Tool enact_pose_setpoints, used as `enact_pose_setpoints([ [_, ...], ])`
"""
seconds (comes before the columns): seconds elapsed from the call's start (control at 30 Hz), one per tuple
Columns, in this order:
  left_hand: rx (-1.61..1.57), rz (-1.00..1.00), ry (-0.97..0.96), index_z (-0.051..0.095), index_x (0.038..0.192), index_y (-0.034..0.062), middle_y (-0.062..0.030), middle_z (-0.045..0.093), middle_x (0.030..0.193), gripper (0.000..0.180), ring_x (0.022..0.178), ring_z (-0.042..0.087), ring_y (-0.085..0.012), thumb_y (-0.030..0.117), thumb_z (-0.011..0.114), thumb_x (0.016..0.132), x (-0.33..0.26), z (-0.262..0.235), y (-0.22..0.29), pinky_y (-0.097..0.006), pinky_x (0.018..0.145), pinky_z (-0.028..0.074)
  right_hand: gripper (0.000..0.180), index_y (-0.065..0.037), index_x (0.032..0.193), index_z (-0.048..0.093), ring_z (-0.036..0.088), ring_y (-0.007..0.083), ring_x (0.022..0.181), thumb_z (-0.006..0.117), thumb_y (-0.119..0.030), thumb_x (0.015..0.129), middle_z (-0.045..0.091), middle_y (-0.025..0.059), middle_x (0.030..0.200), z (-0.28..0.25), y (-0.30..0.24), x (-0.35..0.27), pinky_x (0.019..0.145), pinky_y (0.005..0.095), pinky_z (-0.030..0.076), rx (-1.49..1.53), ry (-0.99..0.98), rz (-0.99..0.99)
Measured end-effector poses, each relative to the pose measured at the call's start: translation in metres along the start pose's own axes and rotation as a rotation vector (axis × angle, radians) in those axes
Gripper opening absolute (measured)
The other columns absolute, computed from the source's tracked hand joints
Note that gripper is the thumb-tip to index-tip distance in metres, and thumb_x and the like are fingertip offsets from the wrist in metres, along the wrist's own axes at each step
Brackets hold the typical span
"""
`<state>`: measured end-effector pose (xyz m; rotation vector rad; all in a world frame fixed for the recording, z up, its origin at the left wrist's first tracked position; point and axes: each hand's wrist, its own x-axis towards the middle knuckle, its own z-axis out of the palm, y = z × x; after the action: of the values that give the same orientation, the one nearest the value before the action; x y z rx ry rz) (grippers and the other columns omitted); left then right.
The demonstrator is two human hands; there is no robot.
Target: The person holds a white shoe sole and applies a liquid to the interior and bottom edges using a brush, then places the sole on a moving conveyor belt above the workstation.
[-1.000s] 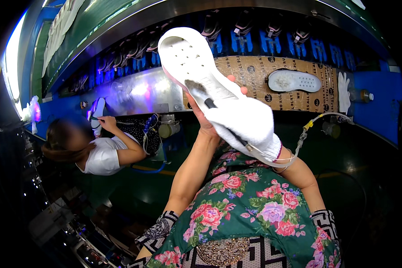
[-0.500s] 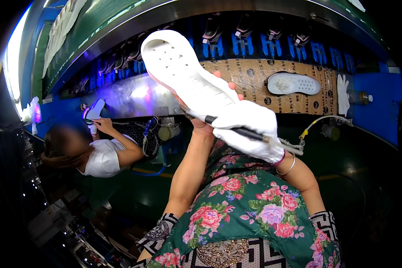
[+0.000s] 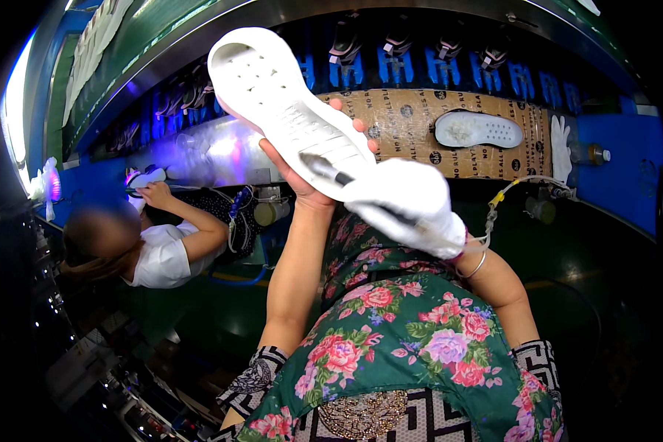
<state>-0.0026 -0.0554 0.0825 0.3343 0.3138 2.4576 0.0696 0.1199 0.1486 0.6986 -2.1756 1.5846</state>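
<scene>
Left hand (image 3: pixel 302 173) clamped beneath the white moulded rubber shoe sole (image 3: pixel 287 110) should steady it while the white-gloved right hand (image 3: pixel 409 210), closed on a dark pen-like tool (image 3: pixel 328 171), works its surface.

The shoe sole (image 3: pixel 280 110) sits high in the middle, resting on the left hand (image 3: pixel 309 173) beneath it. The right hand (image 3: pixel 412 210) lies at the sole's lower right end, with a pen-like tool (image 3: pixel 346 180) across the sole. Behind them, to the right, a second sole (image 3: pixel 479 130) lies on the bench (image 3: pixel 412 118). A co-worker (image 3: pixel 155 250) is at the left, lower down.
</scene>
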Motion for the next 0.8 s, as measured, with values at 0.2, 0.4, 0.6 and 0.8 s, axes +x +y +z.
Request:
enact_pose_setpoints([
  [0.2, -0.112, 0.032, 0.098, 0.034, 0.15, 0.0181, -0.0131, 0.047, 0.14, 0.103, 0.114, 0.052, -0.0464, 0.078, 0.068, 0.073, -0.008, 0.002, 0.005, -0.063, 0.086, 0.052, 0.019, -0.009, 0.094, 0.077, 0.071, 0.0194, 0.079, 0.083, -0.01, 0.076, 0.074, 0.0062, 0.089, 0.0, -0.007, -0.003, 0.071, 0.0302, 0.055, 0.323, -0.057, 0.264],
  [0.4, -0.13, 0.02, 0.007, 0.036, 0.147, 0.0063, -0.0197, 0.049, 0.118, 0.114, 0.095, 0.05, -0.0374, 0.077, 0.075, 0.066, 0.004, 0.018, 0.014, -0.049, 0.084, 0.046, 0.017, -0.009, 0.093, 0.076, 0.071, 0.022, 0.082, 0.081, -0.006, 0.076, 0.074, 0.0075, 0.09, 0.009, -0.005, -0.013, 0.072, 0.0299, 0.055, 0.106, -0.167, 0.013],
  [0.6, -0.068, -0.119, -0.135, 0.05, 0.125, 0.0036, -0.0067, 0.053, 0.108, 0.099, 0.091, 0.049, -0.0282, 0.075, 0.078, 0.064, 0.009, 0.011, 0.024, -0.042, 0.083, 0.04, 0.019, -0.005, 0.094, 0.076, 0.07, 0.0191, 0.082, 0.083, -0.006, 0.076, 0.074, 0.0076, 0.09, 0.0, -0.011, -0.007, 0.073, 0.0308, 0.055, 0.271, 0.026, 0.353],
  [0.8, 0.036, -0.182, -0.25, 0.052, 0.135, 0.0119, -0.0076, 0.051, 0.118, 0.093, 0.088, 0.049, -0.0263, 0.074, 0.074, 0.07, 0.024, 0.008, 0.033, -0.041, 0.08, 0.039, 0.019, -0.004, 0.091, 0.075, 0.071, 0.0233, 0.083, 0.083, -0.004, 0.074, 0.073, 0.011, 0.089, 0.009, -0.016, -0.017, 0.075, 0.0327, 0.055, 0.196, -0.086, 0.146],
])
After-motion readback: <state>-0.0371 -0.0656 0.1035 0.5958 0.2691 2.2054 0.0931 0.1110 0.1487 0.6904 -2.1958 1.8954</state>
